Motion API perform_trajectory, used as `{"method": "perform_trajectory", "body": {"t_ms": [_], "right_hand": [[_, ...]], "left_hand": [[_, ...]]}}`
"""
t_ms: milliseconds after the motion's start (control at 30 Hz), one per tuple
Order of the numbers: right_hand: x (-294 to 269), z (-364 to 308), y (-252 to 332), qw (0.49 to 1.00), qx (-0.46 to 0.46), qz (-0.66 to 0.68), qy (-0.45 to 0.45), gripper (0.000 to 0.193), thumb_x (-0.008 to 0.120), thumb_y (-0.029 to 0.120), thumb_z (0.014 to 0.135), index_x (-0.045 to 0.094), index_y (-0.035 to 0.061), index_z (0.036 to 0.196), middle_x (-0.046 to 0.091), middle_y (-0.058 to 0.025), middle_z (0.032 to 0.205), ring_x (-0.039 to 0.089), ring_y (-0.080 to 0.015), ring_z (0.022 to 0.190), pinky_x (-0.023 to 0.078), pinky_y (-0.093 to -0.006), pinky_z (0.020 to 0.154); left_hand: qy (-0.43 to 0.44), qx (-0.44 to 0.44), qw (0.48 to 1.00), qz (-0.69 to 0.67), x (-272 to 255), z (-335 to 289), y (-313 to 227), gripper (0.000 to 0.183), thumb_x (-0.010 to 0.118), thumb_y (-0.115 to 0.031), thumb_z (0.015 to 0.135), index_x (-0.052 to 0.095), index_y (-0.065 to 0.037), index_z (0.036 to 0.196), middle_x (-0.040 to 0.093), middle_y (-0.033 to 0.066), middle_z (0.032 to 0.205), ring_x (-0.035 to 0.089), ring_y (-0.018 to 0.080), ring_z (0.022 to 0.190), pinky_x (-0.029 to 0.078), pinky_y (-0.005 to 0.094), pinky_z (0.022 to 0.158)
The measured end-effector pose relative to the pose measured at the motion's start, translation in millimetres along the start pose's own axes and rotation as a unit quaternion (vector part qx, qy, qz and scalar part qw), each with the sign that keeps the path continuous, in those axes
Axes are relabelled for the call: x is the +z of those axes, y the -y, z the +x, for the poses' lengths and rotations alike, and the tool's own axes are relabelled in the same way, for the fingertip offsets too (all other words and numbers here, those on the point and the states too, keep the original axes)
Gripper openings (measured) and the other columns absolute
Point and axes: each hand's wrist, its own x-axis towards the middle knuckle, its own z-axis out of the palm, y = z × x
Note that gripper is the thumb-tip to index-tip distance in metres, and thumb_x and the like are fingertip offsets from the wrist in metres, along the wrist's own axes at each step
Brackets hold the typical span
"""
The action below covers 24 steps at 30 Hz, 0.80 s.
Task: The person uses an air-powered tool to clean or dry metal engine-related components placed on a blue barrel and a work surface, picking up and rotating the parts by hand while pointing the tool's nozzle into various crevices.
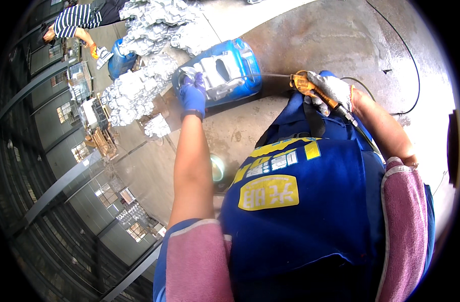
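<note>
While the person leans over the work, the head view shows the following.

Left hand (193,95): in a blue glove, fingers curled over the near edge of a grey metal casting (217,75) and pressing on it; the thumb cannot be made out.

Metal casting: lies on top of a blue plastic drum (245,65) that rests on its side, directly beyond the left fingertips.

Right hand (332,89): in a grey-white glove, fingers wrapped tight around the handle of an orange air gun (306,85).

Air gun: its thin nozzle tube (272,75) runs from the right fingers toward the casting, the tip just short of the left fingers; a dark hose (361,132) leaves the handle behind the palm.

Pile of castings (144,65): grey parts heaped beyond and to the left of the left fingers, well apart from them.

Apron (310,211): blue with yellow patches, below both hands.

Floor (340,35): stained concrete, beyond the right fingers, crossed by a black cable (415,70).

Second person (76,20): striped top, far beyond the left fingers, an orange-gloved hand (94,50) at a casting beside a second blue drum (120,63).
</note>
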Motion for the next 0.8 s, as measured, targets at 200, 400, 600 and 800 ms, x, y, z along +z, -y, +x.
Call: {"method": "perform_trajectory", "body": {"t_ms": [200, 400, 600, 800], "right_hand": [[-3, 4, -1, 0.998, -0.003, -0.027, -0.058, 0.045, 0.045, 0.047, 0.099, 0.06, 0.0048, 0.093, 0.058, -0.0047, 0.065, 0.054, -0.0142, 0.044, 0.045, -0.0264, 0.037], [11, 6, 3, 0.998, 0.021, -0.012, -0.064, 0.043, 0.042, 0.046, 0.1, 0.059, 0.0072, 0.093, 0.056, -0.002, 0.066, 0.052, -0.012, 0.045, 0.044, -0.0251, 0.036], [9, 11, 1, 0.996, 0.014, -0.046, -0.077, 0.043, 0.039, 0.045, 0.1, 0.059, 0.0072, 0.094, 0.056, -0.0018, 0.066, 0.051, -0.0118, 0.045, 0.042, -0.0245, 0.036], [0, 19, -4, 0.997, -0.01, -0.025, -0.078, 0.044, 0.039, 0.045, 0.1, 0.059, 0.0066, 0.095, 0.055, -0.0028, 0.065, 0.05, -0.0127, 0.044, 0.042, -0.0253, 0.037]], "left_hand": [[-0.01, 0.019, 1.0, -0.007, 8, 8, 18, 0.065, 0.058, -0.052, 0.089, 0.056, 0.003, 0.124, 0.06, 0.0256, 0.12, 0.059, 0.0394, 0.108, 0.048, 0.0404, 0.087], [-0.023, 0.058, 0.998, 0.009, 11, 11, 22, 0.059, 0.056, -0.047, 0.091, 0.055, 0.001, 0.125, 0.062, 0.0231, 0.118, 0.063, 0.0368, 0.101, 0.056, 0.0424, 0.073], [-0.03, 0.047, 0.998, -0.018, 8, 7, 14, 0.053, 0.058, -0.044, 0.091, 0.059, 0.001, 0.118, 0.063, 0.0239, 0.115, 0.062, 0.0383, 0.102, 0.05, 0.0425, 0.085], [-0.038, 0.081, 0.996, -0.014, 15, 13, 27, 0.054, 0.059, -0.045, 0.09, 0.061, 0.002, 0.117, 0.064, 0.0236, 0.113, 0.061, 0.0397, 0.103, 0.046, 0.0419, 0.089]]}}
